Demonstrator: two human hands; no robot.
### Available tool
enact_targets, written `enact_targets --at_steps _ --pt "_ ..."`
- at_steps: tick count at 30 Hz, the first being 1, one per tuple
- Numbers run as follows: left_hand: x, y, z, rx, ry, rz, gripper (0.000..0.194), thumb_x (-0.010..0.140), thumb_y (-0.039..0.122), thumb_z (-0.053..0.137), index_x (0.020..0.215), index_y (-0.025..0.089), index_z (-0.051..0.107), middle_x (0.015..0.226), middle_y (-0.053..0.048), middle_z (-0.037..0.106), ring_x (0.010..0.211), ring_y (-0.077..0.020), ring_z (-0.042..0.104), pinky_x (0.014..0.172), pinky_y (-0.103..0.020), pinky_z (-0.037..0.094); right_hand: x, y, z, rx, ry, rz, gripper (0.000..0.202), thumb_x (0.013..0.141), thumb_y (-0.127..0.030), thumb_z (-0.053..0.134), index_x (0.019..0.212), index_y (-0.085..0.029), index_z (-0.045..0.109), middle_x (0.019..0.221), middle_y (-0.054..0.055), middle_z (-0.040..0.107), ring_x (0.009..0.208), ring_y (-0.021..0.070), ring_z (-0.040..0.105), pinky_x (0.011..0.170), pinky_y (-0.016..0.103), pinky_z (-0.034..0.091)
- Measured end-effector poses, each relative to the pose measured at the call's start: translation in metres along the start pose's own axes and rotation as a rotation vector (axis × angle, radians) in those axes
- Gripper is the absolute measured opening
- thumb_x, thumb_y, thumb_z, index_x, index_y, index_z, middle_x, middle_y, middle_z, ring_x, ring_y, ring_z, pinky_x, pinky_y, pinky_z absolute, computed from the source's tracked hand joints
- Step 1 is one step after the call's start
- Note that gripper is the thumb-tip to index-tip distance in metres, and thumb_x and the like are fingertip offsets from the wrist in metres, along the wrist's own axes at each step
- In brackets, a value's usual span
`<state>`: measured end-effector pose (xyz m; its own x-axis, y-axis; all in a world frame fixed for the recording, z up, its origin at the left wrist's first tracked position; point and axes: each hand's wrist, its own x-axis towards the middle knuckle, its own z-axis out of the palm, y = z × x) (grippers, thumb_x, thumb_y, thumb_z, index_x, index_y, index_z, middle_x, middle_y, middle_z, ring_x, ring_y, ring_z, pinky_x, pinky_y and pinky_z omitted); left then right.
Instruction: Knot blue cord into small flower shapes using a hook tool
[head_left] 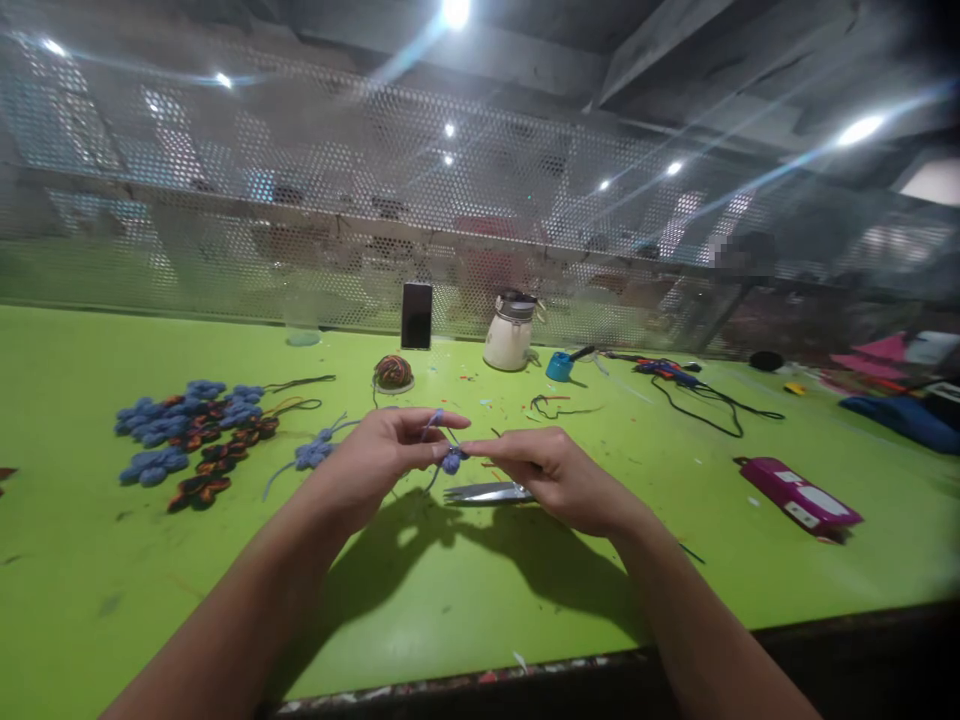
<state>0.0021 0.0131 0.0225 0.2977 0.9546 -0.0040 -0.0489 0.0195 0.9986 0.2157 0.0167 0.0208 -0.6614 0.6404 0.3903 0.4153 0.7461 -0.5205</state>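
Note:
A small piece of blue crochet (451,462) is pinched between the thumb and fingers of my left hand (386,447). Blue yarn (438,418) loops up over that hand's fingers, and a tail hangs below. My right hand (551,465) is closed, its index fingertip meeting the piece from the right. What its fingers grip is too small and hidden to name. Beneath it, scissors (487,492) lie on the table with blades pointing left, handles covered by the hand. Just left of my left hand rests a blue crochet flower (313,452) with loose yarn ends.
Blue crochet flowers (154,465) and dark orange ones (214,465) are grouped at left. Farther back stand a multicoloured yarn ball (394,372), a phone (417,316), a white jug (508,335) and a blue pot (559,367). A magenta box (799,495) lies right on the green table (420,640).

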Motion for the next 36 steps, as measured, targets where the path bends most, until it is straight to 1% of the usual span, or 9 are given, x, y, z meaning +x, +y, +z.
enact_targets --at_steps 3,8,12,16,20,24,30,33,36 --pt "0.0008 -0.0007 0.0008 0.008 -0.005 -0.008 0.03 0.068 0.018 0.07 0.098 0.014 0.069 0.071 -0.002 0.066 0.072 -0.0142 0.054 0.075 -0.029 0.036 -0.0004 -0.0005 -0.0033 -0.074 -0.045 -0.015 0.05 0.079 0.001 0.045 0.121 -0.022 0.059 0.088 0.004 0.069 0.067 0.0102 0.054 0.066 0.023 0.04" --pt "0.0019 -0.0011 0.0003 0.031 -0.012 -0.015 0.028 0.067 0.019 0.071 0.095 0.015 0.069 0.071 -0.001 0.065 0.07 -0.0141 0.054 0.074 -0.029 0.036 0.0003 -0.0004 -0.0046 -0.113 -0.075 -0.026 0.049 0.08 0.001 0.044 0.122 -0.019 0.059 0.085 0.006 0.068 0.068 0.011 0.054 0.067 0.024 0.04" --pt "0.0008 0.0002 -0.0001 0.033 0.004 -0.022 0.029 0.067 0.019 0.071 0.096 0.014 0.069 0.072 -0.002 0.065 0.07 -0.0136 0.053 0.071 -0.029 0.036 -0.0006 0.0005 -0.0028 -0.042 -0.027 -0.03 0.049 0.08 0.0 0.043 0.121 -0.022 0.059 0.086 0.004 0.068 0.068 0.01 0.053 0.066 0.023 0.04" --pt "-0.0011 0.0007 -0.0015 -0.032 -0.032 -0.021 0.034 0.066 0.018 0.072 0.1 0.016 0.068 0.077 -0.004 0.066 0.074 -0.0156 0.057 0.076 -0.032 0.038 -0.0014 0.001 -0.0008 0.082 0.02 0.035 0.045 0.082 -0.004 0.044 0.119 -0.021 0.061 0.084 0.003 0.067 0.067 0.0098 0.051 0.064 0.022 0.04" --pt "-0.0016 0.0003 -0.0027 -0.059 -0.052 -0.008 0.04 0.064 0.015 0.073 0.103 0.016 0.067 0.079 -0.005 0.068 0.076 -0.0172 0.06 0.08 -0.035 0.039 -0.0009 0.0027 0.0012 0.139 0.043 0.071 0.04 0.082 -0.007 0.046 0.117 -0.02 0.062 0.066 -0.002 0.056 0.057 0.0088 0.039 0.057 0.022 0.035" --pt "-0.0012 0.001 -0.0026 -0.035 -0.021 -0.001 0.039 0.063 0.016 0.074 0.102 0.014 0.068 0.076 -0.004 0.068 0.073 -0.0168 0.06 0.078 -0.034 0.039 -0.0008 0.0045 0.0023 0.191 0.041 0.079 0.039 0.084 -0.009 0.046 0.117 -0.02 0.062 0.059 -0.004 0.044 0.054 0.0084 0.03 0.053 0.021 0.031" --pt "-0.0021 0.0022 -0.0011 -0.035 -0.004 -0.017 0.035 0.063 0.016 0.074 0.098 0.013 0.07 0.074 -0.005 0.069 0.072 -0.0163 0.059 0.077 -0.033 0.039 -0.0011 0.0039 0.0008 0.15 0.037 0.051 0.038 0.083 -0.009 0.047 0.116 -0.018 0.063 0.061 -0.003 0.05 0.055 0.0085 0.035 0.054 0.021 0.032" --pt "-0.0021 0.0024 -0.0005 -0.035 0.0 -0.019 0.033 0.063 0.016 0.074 0.095 0.013 0.07 0.073 -0.005 0.069 0.071 -0.0161 0.058 0.076 -0.033 0.039 -0.0018 0.0032 -0.0009 0.107 0.01 0.035 0.04 0.083 -0.008 0.045 0.118 -0.02 0.062 0.071 0.0 0.061 0.059 0.0093 0.044 0.058 0.022 0.037" --pt "-0.0016 0.0021 -0.0004 -0.013 0.001 -0.018 0.031 0.063 0.017 0.074 0.094 0.014 0.071 0.072 -0.004 0.069 0.072 -0.0164 0.058 0.076 -0.033 0.039 -0.0026 0.0023 -0.0028 0.057 -0.022 0.012 0.043 0.083 -0.006 0.044 0.12 -0.023 0.06 0.081 0.003 0.066 0.064 0.0101 0.051 0.064 0.023 0.04"
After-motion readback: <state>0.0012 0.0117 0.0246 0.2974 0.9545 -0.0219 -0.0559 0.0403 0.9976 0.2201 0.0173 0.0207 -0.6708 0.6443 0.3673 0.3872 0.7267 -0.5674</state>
